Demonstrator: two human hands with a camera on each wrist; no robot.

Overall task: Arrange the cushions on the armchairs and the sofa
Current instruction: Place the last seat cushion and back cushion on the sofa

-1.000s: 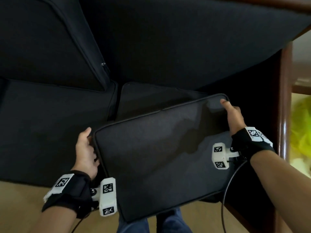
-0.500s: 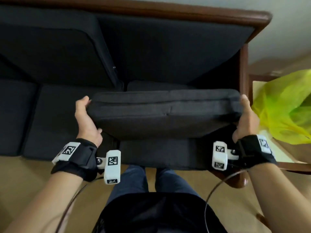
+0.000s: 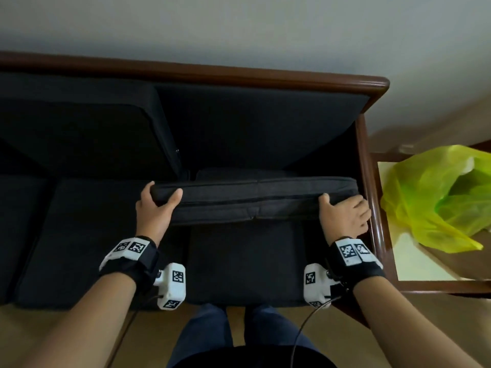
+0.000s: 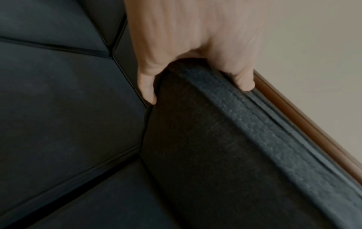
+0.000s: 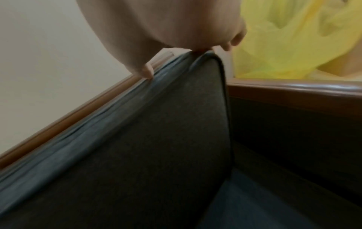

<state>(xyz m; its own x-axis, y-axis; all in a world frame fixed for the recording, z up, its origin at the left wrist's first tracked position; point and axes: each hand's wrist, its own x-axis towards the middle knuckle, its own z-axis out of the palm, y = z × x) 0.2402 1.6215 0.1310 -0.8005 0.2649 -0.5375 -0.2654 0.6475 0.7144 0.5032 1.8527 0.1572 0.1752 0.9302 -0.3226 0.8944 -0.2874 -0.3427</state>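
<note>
A dark grey cushion (image 3: 252,205) stands on its long edge across the right seat of the sofa (image 3: 212,75), just in front of the leaning back cushion (image 3: 252,123). My left hand (image 3: 159,200) grips its upper left corner, thumb on the near face and fingers over the top. Over the right end lies my right hand (image 3: 342,216), thumb on top and fingers wrapped round the corner by the wooden armrest (image 3: 370,197). The left wrist view shows the left hand (image 4: 195,46) clamped over the cushion (image 4: 215,155). The right wrist view has the right hand (image 5: 166,23) on the corner of the cushion (image 5: 156,139).
Another back cushion (image 3: 79,128) leans on the left, above dark seat cushions (image 3: 93,235). A wooden side table (image 3: 425,284) to the sofa's right carries a yellow-green plastic bag (image 3: 438,197). A pale wall rises behind the sofa. My legs (image 3: 212,330) stand at the seat's front edge.
The cushion has turned from face-up in my hands to standing on edge, and has moved back toward the sofa's backrest. Both hands shifted to its top corners.
</note>
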